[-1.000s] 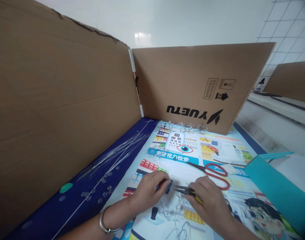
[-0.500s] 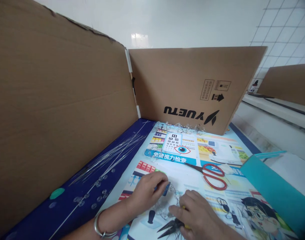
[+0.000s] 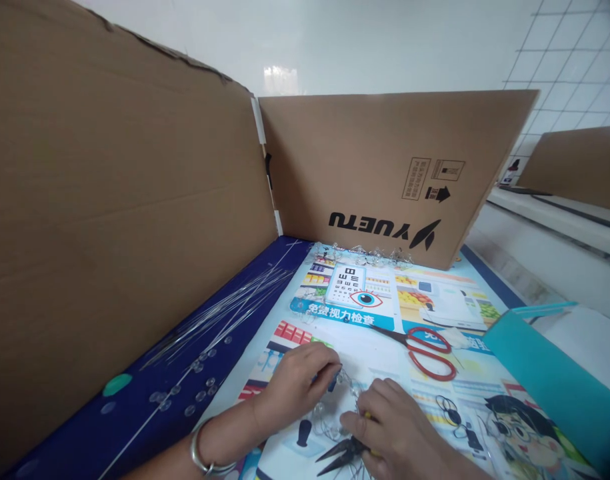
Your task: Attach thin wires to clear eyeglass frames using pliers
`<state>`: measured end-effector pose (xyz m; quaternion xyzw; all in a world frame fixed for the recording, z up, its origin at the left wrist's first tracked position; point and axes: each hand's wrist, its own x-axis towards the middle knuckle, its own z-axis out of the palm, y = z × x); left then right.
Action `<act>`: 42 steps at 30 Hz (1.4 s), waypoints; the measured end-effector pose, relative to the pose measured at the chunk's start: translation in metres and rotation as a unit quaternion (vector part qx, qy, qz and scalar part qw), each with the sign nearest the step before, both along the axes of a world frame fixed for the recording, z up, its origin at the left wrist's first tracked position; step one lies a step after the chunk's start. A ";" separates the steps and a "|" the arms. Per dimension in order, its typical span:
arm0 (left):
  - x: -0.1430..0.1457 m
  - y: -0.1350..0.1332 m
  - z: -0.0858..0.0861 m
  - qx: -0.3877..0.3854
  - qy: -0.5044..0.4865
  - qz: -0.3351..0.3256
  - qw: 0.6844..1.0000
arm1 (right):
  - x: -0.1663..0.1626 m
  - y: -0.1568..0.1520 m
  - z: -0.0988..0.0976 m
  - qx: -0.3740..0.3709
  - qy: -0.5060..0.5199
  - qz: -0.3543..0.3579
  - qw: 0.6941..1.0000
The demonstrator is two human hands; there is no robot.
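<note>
My left hand (image 3: 305, 373), with a silver bangle at the wrist, pinches part of a thin wire strand with clear beads (image 3: 345, 381) between thumb and fingertips. To its right, my right hand (image 3: 392, 423) is closed round pliers (image 3: 342, 455) with dark pointed jaws and yellow handles. The jaws point left and stand a little apart. Loose wire loops and beads lie between and under both hands, and some of the wire passes behind my right fingers. Whether those fingers also grip the wire is hidden.
Red-handled scissors (image 3: 429, 353) lie beyond my hands on the printed sheet (image 3: 365, 347). Straight wires (image 3: 225, 310) and clear beads (image 3: 199, 367) lie on blue cloth at left. Cardboard panels (image 3: 385, 167) stand behind and left. A turquoise box (image 3: 549, 380) sits right; beaded wirework (image 3: 365, 253) lies at the back.
Both hands keep nearly the same pose and hold. The whole view has shifted very slightly, and the beaded wire by my left fingertips shows a little differently.
</note>
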<state>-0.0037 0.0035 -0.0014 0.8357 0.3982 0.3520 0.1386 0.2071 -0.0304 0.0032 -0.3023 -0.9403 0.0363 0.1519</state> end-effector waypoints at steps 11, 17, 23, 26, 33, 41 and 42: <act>0.001 -0.002 0.001 0.042 0.090 0.007 0.995 | 0.000 0.000 0.003 0.000 -0.015 0.003 1.000; 0.004 -0.003 0.005 0.049 0.125 0.031 0.990 | 0.000 0.000 0.003 0.004 -0.020 0.002 1.000; 0.005 -0.003 0.006 0.028 0.122 0.021 0.992 | 0.000 -0.001 0.002 0.001 -0.017 0.001 1.000; 0.005 -0.003 0.002 0.007 0.114 0.028 0.993 | 0.000 -0.001 0.003 0.001 -0.011 -0.001 1.000; 0.004 -0.002 -0.001 -0.043 0.050 0.028 0.997 | 0.001 0.001 0.003 -0.012 -0.009 0.001 1.000; 0.009 -0.004 0.005 -0.077 -0.042 0.039 0.995 | 0.001 0.001 0.000 -0.013 -0.007 -0.002 1.000; 0.010 -0.004 0.006 -0.086 -0.052 0.041 0.994 | 0.001 0.001 0.000 -0.014 -0.006 -0.001 1.000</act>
